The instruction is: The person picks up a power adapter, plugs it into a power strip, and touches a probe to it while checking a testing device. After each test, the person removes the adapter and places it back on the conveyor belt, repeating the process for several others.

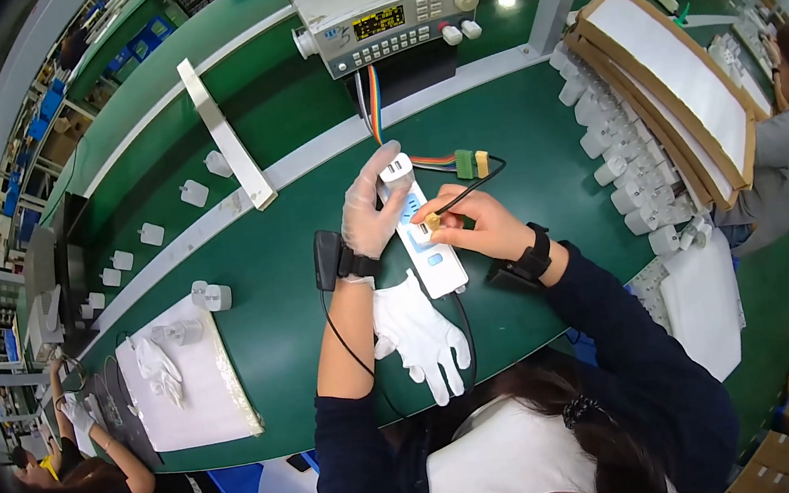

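My left hand (372, 208), in a thin clear glove, curls round a small white charger (395, 169) with ports on its face, at the far end of a white power strip (445, 278). Bare and pinching, my right hand (479, 224) holds a small yellow plug (432, 222) on a black cable (480, 184). The plug is over the strip's middle, close to a white block there; whether it is inserted cannot be told. Below the strip a white glove (417, 330) lies flat. Green and yellow connectors (472, 164) sit beyond my right hand.
A bench instrument (392, 25) stands at the back, with ribbon wires running down. Many white chargers (611, 151) line the right side beside cardboard trays (665, 85). At left lie a white foam sheet (203, 408) and more chargers (210, 296). Other people sit at both sides.
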Tool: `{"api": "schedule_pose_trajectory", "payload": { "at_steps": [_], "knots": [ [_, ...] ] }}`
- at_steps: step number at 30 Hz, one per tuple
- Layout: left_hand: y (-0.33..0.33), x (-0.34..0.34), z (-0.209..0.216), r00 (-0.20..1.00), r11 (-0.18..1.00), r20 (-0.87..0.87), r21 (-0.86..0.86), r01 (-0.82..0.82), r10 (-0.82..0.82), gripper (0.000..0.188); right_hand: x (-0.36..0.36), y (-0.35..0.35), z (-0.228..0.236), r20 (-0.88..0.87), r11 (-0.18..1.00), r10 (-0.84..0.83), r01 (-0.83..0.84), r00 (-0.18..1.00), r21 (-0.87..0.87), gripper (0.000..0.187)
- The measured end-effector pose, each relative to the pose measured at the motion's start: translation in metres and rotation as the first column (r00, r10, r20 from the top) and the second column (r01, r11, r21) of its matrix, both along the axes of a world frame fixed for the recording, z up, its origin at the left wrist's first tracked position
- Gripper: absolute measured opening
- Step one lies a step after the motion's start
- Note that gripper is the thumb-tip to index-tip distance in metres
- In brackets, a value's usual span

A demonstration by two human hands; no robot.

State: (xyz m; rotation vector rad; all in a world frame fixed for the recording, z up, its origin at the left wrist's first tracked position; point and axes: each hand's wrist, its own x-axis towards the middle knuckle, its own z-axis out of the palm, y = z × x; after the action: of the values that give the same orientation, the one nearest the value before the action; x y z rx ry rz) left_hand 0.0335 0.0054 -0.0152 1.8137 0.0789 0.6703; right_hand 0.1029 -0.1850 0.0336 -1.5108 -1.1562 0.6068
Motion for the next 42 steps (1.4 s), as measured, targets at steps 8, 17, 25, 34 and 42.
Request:
{"api": "schedule_pose_trajectory", "payload": {
  "at_steps": [8,17,25,34,42],
  "knots": [
    [-0.002,-0.001,0.006,1.0,1.0,-0.005,0.031,0.006,-0.006,0.055,0.001,0.002,-0.013,-0.141,0.996,0.002,0.01,0.99,0.085,0.026],
    [0.0,-0.001,0.005,1.0,1.0,-0.01,0.025,0.012,-0.011,0.054,0.002,0.003,-0.014,-0.178,0.996,0.002,0.013,0.984,0.088,0.027],
    [-0.003,-0.003,0.008,0.999,1.0,-0.032,0.017,0.012,-0.011,0.053,0.001,0.002,-0.017,-0.161,0.996,-0.001,0.016,0.987,0.091,0.027],
    [0.0,-0.001,0.007,0.999,1.0,-0.049,-0.001,0.001,-0.001,0.052,-0.001,-0.002,-0.015,0.077,0.999,-0.021,0.018,0.997,0.043,0.066],
    [0.001,0.002,0.003,0.999,1.0,-0.025,-0.022,0.022,-0.022,0.051,0.011,-0.004,-0.032,0.211,0.997,0.057,-0.046,0.976,-0.056,0.089]
  ]
}}
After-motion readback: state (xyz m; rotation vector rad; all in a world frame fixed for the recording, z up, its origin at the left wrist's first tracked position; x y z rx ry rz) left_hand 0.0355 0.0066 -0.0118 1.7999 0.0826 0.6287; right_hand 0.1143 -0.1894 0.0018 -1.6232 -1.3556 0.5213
